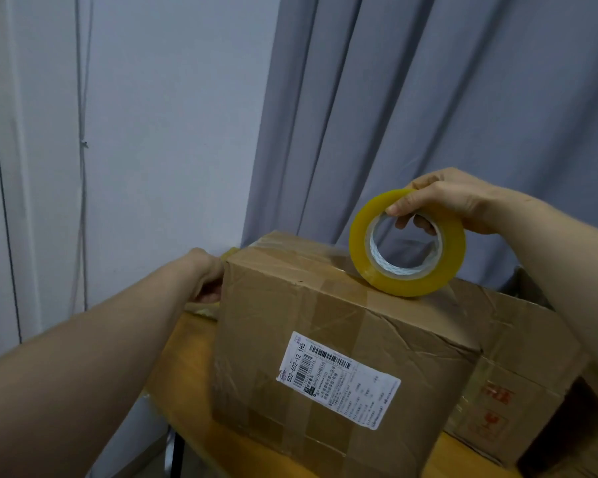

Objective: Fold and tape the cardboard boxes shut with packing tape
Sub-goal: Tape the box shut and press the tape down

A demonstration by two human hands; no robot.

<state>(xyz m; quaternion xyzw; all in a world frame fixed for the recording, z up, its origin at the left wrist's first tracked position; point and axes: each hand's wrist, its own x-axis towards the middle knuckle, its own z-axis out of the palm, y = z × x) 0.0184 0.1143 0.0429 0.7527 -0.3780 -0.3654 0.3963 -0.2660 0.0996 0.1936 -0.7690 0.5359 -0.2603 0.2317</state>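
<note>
Brown cardboard box (325,322), creased, flaps down, old tape bands and a white printed shipping label (339,379) on its near face. It stands at frame centre on a yellow-brown wooden table (187,357).

Right hand (453,201), at 2 o'clock from the box: clamped on a yellow-tinted clear packing tape roll (408,286), thumb hooked through the core, other fingers over the outer rim. The tape roll stands on edge and touches the box's top at about 1 o'clock. Judged reason: upright on its rim, it can run along the top seam and pay out tape.

Left hand (206,274), at 9 o'clock: against the box's left side near the upper corner. Its fingers are mostly hidden by the box wall, so I cannot tell whether it grips, pinches a tape end or merely presses (likely it braces the box against the roll's pull, or anchors the strip's start). A glossy film crosses the top between the hands; it reads as a strip from the roll, not certain.

The box lies between the hands, which are well apart, one on each side.

Second, larger brown cardboard carton (532,339) at 4 o'clock, close behind the first; contact unclear. Grey pleated curtain (394,98) at 12 o'clock.
</note>
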